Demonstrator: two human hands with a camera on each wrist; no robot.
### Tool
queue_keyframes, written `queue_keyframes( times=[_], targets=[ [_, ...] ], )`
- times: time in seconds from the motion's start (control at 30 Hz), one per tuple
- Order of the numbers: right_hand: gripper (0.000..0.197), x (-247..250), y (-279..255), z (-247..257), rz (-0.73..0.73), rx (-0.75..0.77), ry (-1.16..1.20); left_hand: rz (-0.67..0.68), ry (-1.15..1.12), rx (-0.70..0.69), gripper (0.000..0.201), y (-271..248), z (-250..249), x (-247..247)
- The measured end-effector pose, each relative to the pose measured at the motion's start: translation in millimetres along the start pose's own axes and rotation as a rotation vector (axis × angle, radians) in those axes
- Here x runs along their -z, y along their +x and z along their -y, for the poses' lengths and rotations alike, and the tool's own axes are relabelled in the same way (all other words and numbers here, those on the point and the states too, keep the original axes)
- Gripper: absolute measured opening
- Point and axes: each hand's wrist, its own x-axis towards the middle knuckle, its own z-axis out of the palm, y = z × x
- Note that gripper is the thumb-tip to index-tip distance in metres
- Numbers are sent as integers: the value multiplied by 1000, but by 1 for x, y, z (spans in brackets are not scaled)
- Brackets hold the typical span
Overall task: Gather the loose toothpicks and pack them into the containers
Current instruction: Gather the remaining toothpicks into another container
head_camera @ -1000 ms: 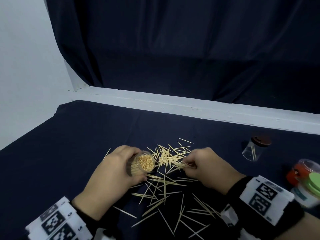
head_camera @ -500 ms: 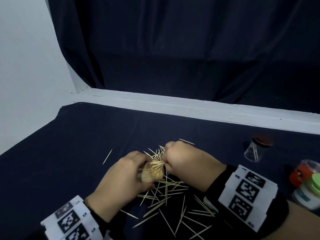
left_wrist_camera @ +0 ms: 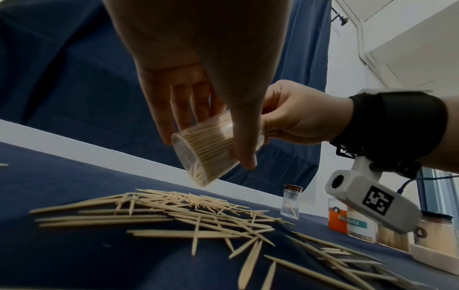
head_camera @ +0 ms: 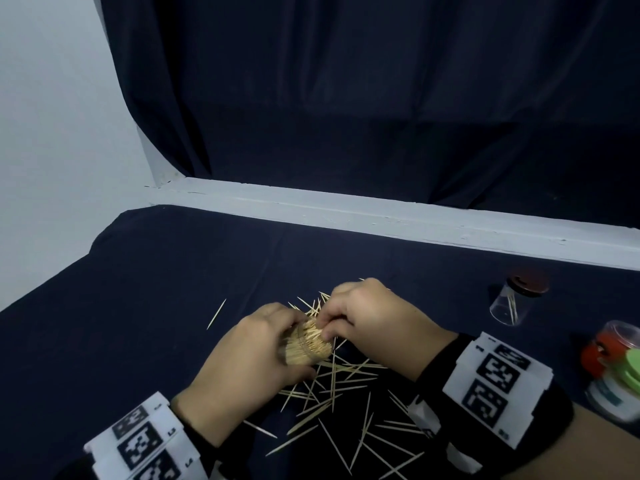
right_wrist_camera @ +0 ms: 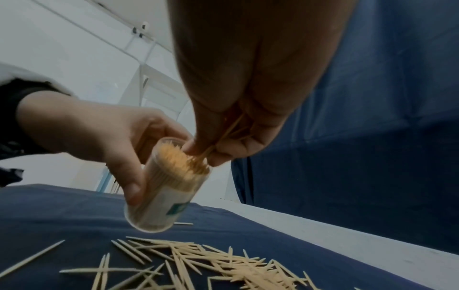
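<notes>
My left hand (head_camera: 254, 355) grips a clear plastic toothpick container (head_camera: 308, 346) (left_wrist_camera: 207, 149) (right_wrist_camera: 165, 188), tilted above the dark cloth and packed nearly full. Over its open mouth my right hand (head_camera: 367, 317) (right_wrist_camera: 223, 141) pinches a few toothpicks (right_wrist_camera: 231, 129), their tips at the rim among the packed ones. Several loose toothpicks (head_camera: 332, 386) (left_wrist_camera: 178, 212) (right_wrist_camera: 223, 264) lie scattered on the cloth under and in front of both hands. One stray toothpick (head_camera: 216, 314) lies apart to the left.
A small clear jar with a brown lid (head_camera: 516, 301) (left_wrist_camera: 291, 202), holding a few toothpicks, stands at the right. More containers with orange and green lids (head_camera: 616, 365) crowd the right edge. A white ledge (head_camera: 381, 216) borders the table's far side.
My right hand picked up toothpicks from the pile and carried them left to the container's mouth. The left hand tilted and shifted the container slightly right.
</notes>
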Motion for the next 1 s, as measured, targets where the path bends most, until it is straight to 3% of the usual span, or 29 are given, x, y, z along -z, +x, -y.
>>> queue_keyframes(
  times=[0.17,0.3,0.43,0.6,0.7,0.87,1.0],
  targets=[
    [17,-11,-1,-3,-133,88,174,-3,-15,-39,55,0,-5,-2],
    [32,-11,-4,-15,-270,108,410,-56,-36,-34,58,0,1,0],
    [20,-14,-5,-19,-374,93,485,-82,-48,-44,58,0,1,0],
    [9,-25,-3,-13,-386,173,465,-80,-44,-68,56,0,1,-3],
    [15,-23,-4,-14,-362,183,520,-103,-68,-78,56,0,2,-2],
    [16,-20,-7,-21,-532,75,761,-151,-95,-84,58,0,3,-2],
    [9,-28,-9,-16,-450,98,670,-163,-114,-117,55,0,0,-3]
  ],
)
